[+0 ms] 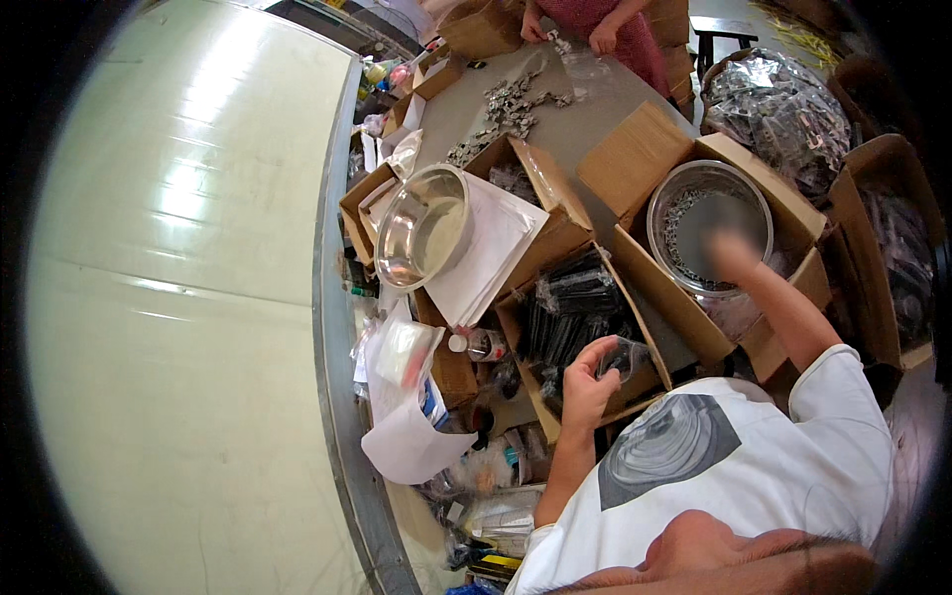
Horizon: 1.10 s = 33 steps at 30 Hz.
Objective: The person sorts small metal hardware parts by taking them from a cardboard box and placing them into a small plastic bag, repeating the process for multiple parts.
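Note:
My left hand [587, 385] is closed, thumb against fingers, on a small clear plastic bag [625, 357]. It is above the near edge of a cardboard box holding black pieces in clear wrap [570, 317]. Over to the right, my right hand [734, 258] reaches into a round metal bowl [654, 220]. Many small grey metal parts [682, 220] lie in that bowl. A grey blur covers the fingers of this hand, so its grip is hidden. The bowl rests in an open cardboard box [635, 159].
An empty steel bowl [387, 243] leans on white papers [511, 233] at the left. Near it stands a plastic bottle [486, 345]. Metal pieces [516, 109] lie on the far table, where another person's hands [602, 40] work. A bag of shiny pieces [778, 114] sits far right.

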Tool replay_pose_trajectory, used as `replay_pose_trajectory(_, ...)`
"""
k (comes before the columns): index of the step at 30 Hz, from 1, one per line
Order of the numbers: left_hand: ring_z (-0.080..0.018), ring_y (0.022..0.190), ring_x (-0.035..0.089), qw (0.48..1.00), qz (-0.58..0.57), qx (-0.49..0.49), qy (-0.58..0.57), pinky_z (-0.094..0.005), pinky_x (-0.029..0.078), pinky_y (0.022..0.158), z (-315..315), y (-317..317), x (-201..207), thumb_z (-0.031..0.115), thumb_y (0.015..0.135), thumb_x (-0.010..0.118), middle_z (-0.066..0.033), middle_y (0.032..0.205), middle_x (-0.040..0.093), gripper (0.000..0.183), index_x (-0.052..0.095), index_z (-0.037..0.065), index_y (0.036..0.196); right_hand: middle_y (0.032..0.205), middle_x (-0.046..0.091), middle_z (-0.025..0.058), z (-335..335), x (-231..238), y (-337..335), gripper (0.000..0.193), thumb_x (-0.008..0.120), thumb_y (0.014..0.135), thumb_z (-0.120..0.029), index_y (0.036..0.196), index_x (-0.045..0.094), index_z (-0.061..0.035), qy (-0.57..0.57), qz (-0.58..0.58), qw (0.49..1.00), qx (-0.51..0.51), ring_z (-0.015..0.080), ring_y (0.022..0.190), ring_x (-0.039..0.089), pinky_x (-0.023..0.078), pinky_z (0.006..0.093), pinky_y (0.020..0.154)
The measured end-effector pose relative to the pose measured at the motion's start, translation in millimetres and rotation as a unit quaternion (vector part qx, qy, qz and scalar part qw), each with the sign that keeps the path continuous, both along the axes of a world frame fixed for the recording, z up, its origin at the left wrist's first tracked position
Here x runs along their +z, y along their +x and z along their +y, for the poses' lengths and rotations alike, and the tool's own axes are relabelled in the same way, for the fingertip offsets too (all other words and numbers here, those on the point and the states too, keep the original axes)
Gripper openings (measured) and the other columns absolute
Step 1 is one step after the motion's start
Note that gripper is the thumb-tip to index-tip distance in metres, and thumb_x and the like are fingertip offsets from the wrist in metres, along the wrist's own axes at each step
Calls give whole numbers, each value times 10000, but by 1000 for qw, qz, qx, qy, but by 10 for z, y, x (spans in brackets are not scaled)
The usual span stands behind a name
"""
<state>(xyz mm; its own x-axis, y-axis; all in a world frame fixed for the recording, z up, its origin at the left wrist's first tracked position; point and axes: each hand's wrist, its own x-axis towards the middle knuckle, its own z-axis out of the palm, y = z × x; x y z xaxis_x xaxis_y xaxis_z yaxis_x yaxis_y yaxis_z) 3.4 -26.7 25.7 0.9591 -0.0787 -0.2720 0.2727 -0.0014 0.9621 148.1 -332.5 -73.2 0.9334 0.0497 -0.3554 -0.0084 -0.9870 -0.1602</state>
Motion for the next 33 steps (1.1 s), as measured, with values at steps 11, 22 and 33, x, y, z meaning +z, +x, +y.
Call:
replay_pose_trajectory(11,-123,972,587,999,-3,47,-21,-217,450,579,101,-84,48,-95,738,551,-86,1189,589,446,595,-14,1175,902,604,134,-596,-575,403,228,494,826,-139,1008,541,-10,634,9,731,-250,244,802,607,535,360,663)
replay_pose_trajectory(22,-123,1001,575,1000,-6,26,-12,-212,466,638,96,-79,37,-86,757,528,-90,1221,572,440,579,-21,1189,1262,516,211,-213,242,-53,451,340,895,-105,1313,426,42,894,38,407,-186,294,1107,565,515,401,920)
replay_pose_trajectory(33,-134,1012,571,1000,7,28,-10,-213,465,628,80,-79,67,-74,760,547,-101,1215,573,441,575,-17,1197,1332,461,201,-178,145,-155,514,375,859,12,1372,348,29,937,112,303,-133,296,1216,491,479,376,982)
